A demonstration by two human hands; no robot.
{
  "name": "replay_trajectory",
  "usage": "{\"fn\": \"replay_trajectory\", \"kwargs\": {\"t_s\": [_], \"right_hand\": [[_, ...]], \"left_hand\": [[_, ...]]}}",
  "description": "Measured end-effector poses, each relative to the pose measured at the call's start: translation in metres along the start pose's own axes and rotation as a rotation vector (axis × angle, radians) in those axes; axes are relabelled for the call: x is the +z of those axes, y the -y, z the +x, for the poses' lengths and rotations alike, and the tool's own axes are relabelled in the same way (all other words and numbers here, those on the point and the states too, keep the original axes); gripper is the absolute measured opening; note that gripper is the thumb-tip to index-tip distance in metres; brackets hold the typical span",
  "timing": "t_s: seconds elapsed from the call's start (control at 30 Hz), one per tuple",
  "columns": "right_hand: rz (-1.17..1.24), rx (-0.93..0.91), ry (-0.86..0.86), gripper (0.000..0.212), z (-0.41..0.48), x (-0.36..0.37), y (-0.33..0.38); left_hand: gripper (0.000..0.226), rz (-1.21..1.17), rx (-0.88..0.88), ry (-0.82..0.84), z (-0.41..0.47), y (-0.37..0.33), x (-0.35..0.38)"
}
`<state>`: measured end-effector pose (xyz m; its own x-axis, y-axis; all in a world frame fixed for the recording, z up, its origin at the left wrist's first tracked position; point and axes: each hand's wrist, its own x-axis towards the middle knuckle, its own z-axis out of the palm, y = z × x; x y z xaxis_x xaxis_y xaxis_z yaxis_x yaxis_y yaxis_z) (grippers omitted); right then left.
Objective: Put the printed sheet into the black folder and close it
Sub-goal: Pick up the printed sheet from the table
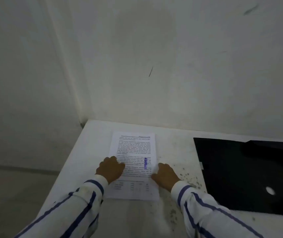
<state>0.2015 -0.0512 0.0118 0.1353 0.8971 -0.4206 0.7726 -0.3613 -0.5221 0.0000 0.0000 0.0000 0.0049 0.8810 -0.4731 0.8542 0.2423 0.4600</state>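
The printed sheet (133,148) lies flat on the white table (92,140), text side up, with a blue stamp near its right edge. My left hand (110,168) rests on the sheet's left side, fingers curled. My right hand (165,175) touches the sheet's right edge, which is slightly lifted at the fingertips. The black folder (240,172) lies to the right, apart from the sheet. It seems to lie open, with a raised flap at its far right. Neither hand touches it.
The table stands in a corner, with pale walls (154,57) behind and to the left. Dark specks (190,179) mark the tabletop between sheet and folder. The table's left edge drops to the floor (17,186).
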Motion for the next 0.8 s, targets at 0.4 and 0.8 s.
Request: {"fn": "replay_trajectory", "kwargs": {"t_s": [0.4, 0.8], "right_hand": [[-0.252, -0.019, -0.067, 0.03, 0.013, 0.032, 0.0], [-0.247, 0.004, -0.082, 0.031, 0.02, 0.035, 0.001]], "left_hand": [[0.034, -0.314, -0.16, -0.08, 0.029, 0.018, -0.003], [0.027, -0.569, -0.146, 0.124, 0.044, 0.027, -0.016]]}}
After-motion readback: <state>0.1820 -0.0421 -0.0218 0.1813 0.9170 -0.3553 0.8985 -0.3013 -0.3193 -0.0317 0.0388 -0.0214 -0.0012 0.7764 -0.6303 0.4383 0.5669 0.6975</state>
